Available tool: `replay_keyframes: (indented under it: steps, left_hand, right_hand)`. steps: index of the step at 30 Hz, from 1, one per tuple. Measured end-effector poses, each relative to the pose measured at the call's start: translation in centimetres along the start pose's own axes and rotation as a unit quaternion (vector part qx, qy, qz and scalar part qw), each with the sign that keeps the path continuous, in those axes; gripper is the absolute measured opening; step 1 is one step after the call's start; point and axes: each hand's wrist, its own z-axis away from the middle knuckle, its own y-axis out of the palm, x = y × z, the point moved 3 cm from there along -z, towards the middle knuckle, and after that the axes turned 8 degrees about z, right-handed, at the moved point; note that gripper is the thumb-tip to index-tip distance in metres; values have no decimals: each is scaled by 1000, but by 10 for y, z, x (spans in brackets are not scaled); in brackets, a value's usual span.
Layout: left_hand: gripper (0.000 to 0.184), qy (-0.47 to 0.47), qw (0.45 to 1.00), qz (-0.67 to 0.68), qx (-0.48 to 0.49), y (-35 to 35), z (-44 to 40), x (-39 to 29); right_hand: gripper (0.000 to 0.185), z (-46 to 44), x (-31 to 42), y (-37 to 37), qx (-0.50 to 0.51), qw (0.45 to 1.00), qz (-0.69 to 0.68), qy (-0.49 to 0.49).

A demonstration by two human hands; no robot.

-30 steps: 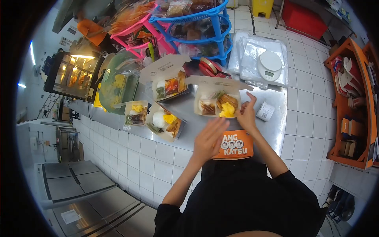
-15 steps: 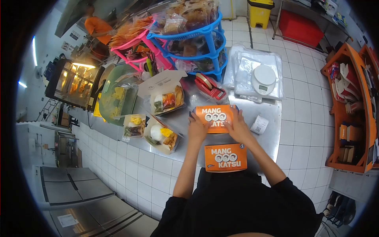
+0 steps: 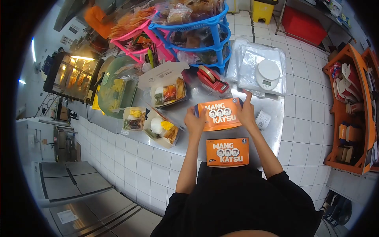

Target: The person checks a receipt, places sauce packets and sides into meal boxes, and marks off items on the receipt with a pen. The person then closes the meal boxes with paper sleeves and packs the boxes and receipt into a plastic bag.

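Between my two hands is an orange takeout box [image 3: 219,123] with a closed lid, printed "MANG KATSU". My left hand [image 3: 195,121] grips its left side, thumb on the top near the edge. On the opposite side my right hand [image 3: 247,113] holds it, the index finger pointing away from me. A second closed orange takeout box [image 3: 227,147] lies nearest my body, touched by neither hand. To the left are an open meal box [image 3: 169,100] with its lid up, another open box [image 3: 161,130] with rice, and a smaller food box [image 3: 134,119].
A red tape dispenser [image 3: 213,80] sits beyond the held box. A paper roll [image 3: 263,120] is right of my hand. Further back are a white scale [image 3: 268,75] on plastic bags and blue tiered baskets [image 3: 215,37]. A person in orange [image 3: 98,23] stands at far left.
Both hands have shifted their hold to the sides of the box, which now looks slightly tilted and raised. My fingers no longer lie over its lettering.
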Motion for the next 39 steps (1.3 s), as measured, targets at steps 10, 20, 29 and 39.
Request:
replay_keyframes:
  steps: [10, 20, 29, 39]
  left_hand:
    - [51, -27, 987, 35, 152, 15, 2, 26]
    - [99, 306, 895, -128, 299, -8, 12, -8]
    - [92, 359, 821, -260, 360, 5, 7, 2]
    - [73, 254, 893, -32, 371, -5, 23, 6]
  right_hand:
    - [53, 19, -23, 20, 106, 993, -6, 53]
    - [76, 12, 1, -7, 281, 861, 242, -349]
    - [71, 0, 9, 3, 292, 765, 369, -439]
    - [57, 6, -14, -2, 378, 792, 279, -390]
